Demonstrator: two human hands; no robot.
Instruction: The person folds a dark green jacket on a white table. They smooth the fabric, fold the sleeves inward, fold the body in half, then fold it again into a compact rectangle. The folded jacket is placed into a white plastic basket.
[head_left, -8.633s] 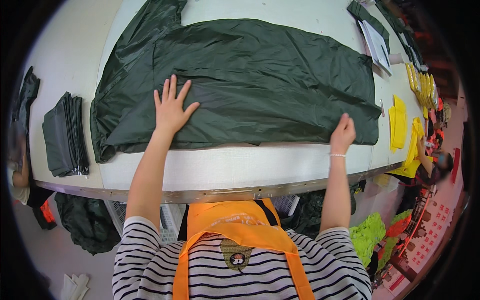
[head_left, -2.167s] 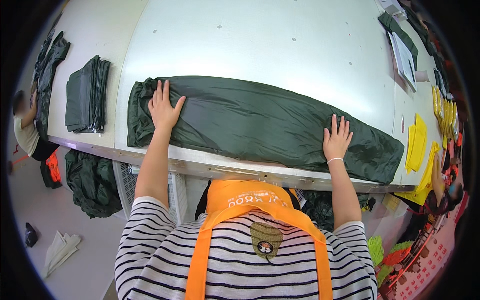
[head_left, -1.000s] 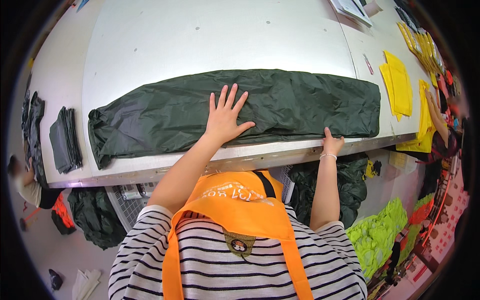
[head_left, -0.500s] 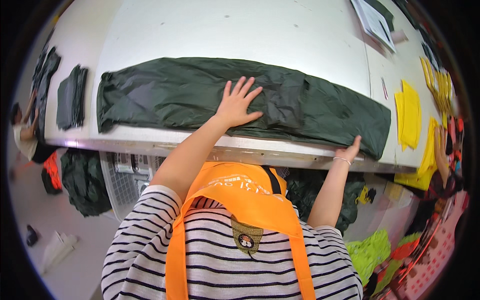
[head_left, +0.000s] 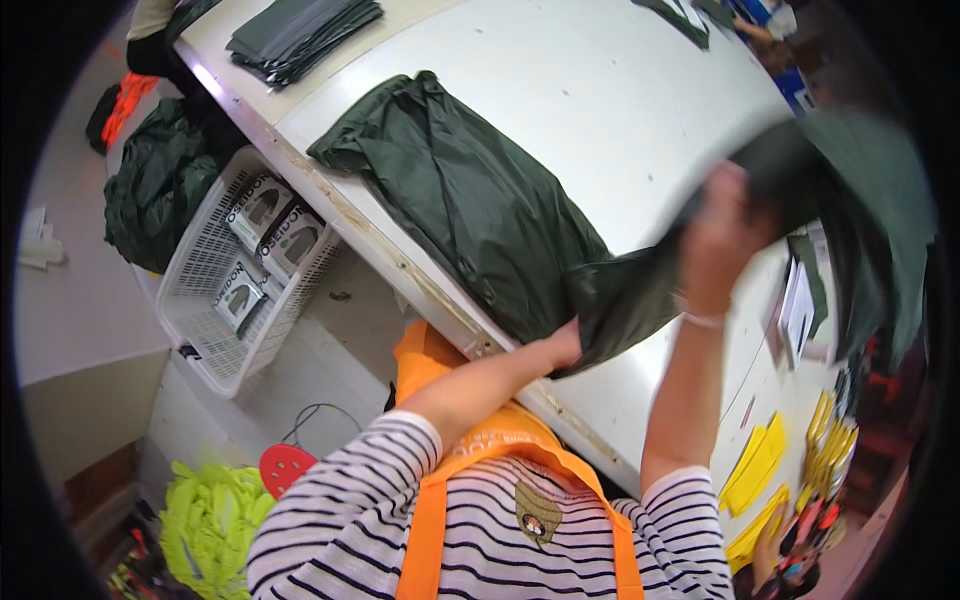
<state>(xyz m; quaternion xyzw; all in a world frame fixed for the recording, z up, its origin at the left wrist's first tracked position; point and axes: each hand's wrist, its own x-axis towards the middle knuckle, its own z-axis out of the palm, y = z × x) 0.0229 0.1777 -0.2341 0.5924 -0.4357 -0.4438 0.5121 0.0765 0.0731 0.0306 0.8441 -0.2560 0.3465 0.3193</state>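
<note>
Garment (head_left: 470,200), dark green, gripped mid-length by left hand (head_left: 567,345); right hand (head_left: 725,235) lifts its far end.

You get bright, even light on the white table (head_left: 640,110), with soft shadows. Your raised right hand (head_left: 725,235) and the dark green fabric (head_left: 860,180) smear with motion blur; fisheye edges bend and darken.

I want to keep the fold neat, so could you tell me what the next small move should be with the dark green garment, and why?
Probably bring the right hand down to the left, laying the lifted end over the flat part of the dark green garment on the white table. That end is raised and blurred in the air, while the left hand holds the fabric at the table's near edge.
</note>
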